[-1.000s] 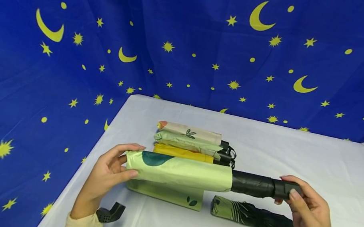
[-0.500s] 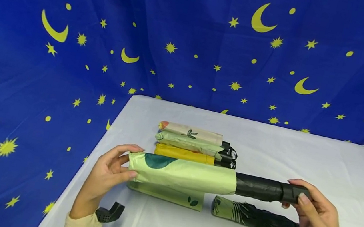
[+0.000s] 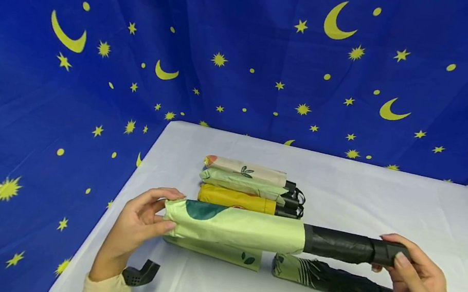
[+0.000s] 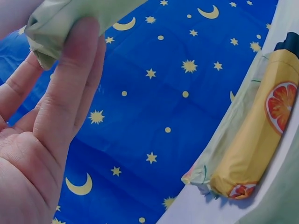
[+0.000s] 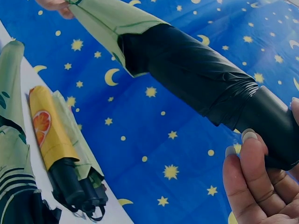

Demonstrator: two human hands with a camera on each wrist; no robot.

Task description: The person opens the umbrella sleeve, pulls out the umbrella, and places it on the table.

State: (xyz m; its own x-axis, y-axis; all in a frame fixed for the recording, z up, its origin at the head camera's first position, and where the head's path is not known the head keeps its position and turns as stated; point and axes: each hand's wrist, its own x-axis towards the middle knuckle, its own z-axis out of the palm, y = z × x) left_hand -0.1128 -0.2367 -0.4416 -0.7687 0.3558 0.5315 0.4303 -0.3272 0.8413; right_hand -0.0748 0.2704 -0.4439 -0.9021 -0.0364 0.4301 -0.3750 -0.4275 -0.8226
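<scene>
A folded black umbrella is held level above the table, partly inside a pale green sleeve with a dark green patch. My left hand pinches the sleeve's far left end between thumb and fingers. At the other end my right hand grips the umbrella's black handle. Below them on the table lie a flat green sleeve with a leaf print and a second folded umbrella, green and black; the right hand hides part of its handle.
Behind the held umbrella, three sleeved umbrellas lie side by side: a cream one, a light green one and a yellow one with an orange-slice print. A white cloth covers the table; a blue star-and-moon curtain hangs behind.
My right hand has moved right with the handle, and more of the black umbrella shows outside the sleeve. The left hand has stayed at the sleeve's end.
</scene>
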